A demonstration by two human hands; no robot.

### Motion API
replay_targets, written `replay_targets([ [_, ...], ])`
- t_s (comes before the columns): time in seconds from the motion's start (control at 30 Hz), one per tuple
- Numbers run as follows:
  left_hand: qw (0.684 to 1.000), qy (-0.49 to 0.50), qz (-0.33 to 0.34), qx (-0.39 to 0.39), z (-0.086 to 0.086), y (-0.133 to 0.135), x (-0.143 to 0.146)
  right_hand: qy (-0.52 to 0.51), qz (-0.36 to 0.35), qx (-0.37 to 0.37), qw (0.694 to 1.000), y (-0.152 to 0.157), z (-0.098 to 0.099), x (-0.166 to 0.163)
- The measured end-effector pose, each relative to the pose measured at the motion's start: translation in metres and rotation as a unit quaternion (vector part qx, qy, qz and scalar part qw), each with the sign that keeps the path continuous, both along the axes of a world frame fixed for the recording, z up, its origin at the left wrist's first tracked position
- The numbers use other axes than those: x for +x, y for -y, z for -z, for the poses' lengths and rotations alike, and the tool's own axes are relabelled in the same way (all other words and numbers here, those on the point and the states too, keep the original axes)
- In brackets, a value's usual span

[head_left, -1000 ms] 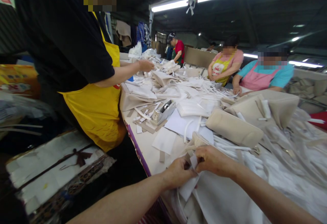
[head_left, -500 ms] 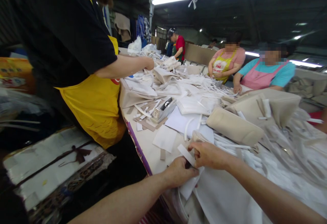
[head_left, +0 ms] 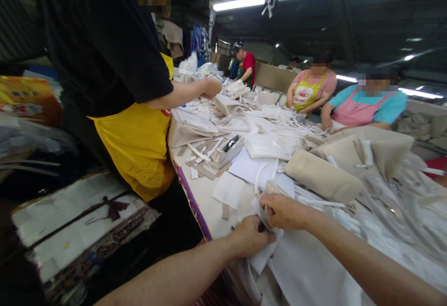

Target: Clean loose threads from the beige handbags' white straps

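My right hand (head_left: 287, 212) pinches a white strip (head_left: 257, 207), which curves down between my two hands. Close beside it, my left hand (head_left: 249, 238) is closed on a white sheet piece (head_left: 264, 258) hanging below its fingers; my fingers hide part of it. Under both hands, a large pale beige piece of material (head_left: 307, 261) drapes at the near side of the table. Just beyond my hands, loose white sheets (head_left: 228, 189) lie on the tabletop. A padded beige piece (head_left: 323, 175) rests past my right hand.
A tape dispenser (head_left: 227, 151) stands among scraps. Heaped white and beige pieces cover the table beyond. A co-worker in a yellow apron (head_left: 134, 145) stands at left, one arm over the heap; others work across the table. A white-topped box (head_left: 77, 222) is at lower left.
The white strip, straight and sticking up to the left before, now bends downward between my hands. The view has shifted slightly, and both hands stay close together.
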State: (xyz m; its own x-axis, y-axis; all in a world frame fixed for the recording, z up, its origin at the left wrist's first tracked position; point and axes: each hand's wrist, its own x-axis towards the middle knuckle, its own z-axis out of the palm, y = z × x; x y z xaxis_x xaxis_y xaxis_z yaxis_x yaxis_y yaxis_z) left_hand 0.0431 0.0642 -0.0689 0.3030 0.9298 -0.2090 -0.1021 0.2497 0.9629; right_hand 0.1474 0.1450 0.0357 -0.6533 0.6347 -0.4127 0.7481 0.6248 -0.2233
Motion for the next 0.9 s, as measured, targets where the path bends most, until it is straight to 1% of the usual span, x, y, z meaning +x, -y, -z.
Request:
replay_targets([
  [0.13, 0.998, -0.047, -0.03, 0.012, -0.003, 0.0, 0.0, 0.001, -0.024, 0.027, 0.999, -0.006, 0.01, 0.001],
  [0.23, 0.997, -0.059, -0.042, -0.003, -0.007, 0.0, 0.001, -0.018, -0.032, 0.047, 0.998, -0.005, 0.014, 0.006],
  [0.3, 0.998, -0.048, -0.044, -0.026, -0.01, 0.0, 0.003, -0.04, -0.036, 0.063, 0.997, -0.001, 0.015, 0.009],
  [0.37, 0.997, -0.022, -0.04, -0.066, -0.013, -0.001, 0.005, -0.066, -0.041, 0.078, 0.994, 0.004, 0.016, 0.013],
  [0.47, 0.994, 0.015, -0.016, -0.111, -0.016, -0.003, 0.006, -0.104, -0.047, 0.086, 0.99, 0.009, 0.018, 0.017],
  [0.53, 0.993, 0.02, -0.009, -0.117, -0.018, -0.005, 0.006, -0.125, -0.049, 0.087, 0.987, 0.01, 0.02, 0.021],
  [0.67, 0.992, 0.01, -0.038, -0.118, -0.017, -0.007, 0.008, -0.155, -0.061, 0.086, 0.982, 0.009, 0.023, 0.028],
  [0.77, 0.994, 0.004, -0.039, -0.104, -0.016, -0.006, 0.007, -0.176, -0.099, 0.079, 0.976, 0.01, 0.024, 0.037],
  [0.9, 0.996, 0.006, -0.013, -0.084, -0.017, -0.005, 0.003, -0.193, -0.174, 0.076, 0.963, 0.015, 0.02, 0.049],
])
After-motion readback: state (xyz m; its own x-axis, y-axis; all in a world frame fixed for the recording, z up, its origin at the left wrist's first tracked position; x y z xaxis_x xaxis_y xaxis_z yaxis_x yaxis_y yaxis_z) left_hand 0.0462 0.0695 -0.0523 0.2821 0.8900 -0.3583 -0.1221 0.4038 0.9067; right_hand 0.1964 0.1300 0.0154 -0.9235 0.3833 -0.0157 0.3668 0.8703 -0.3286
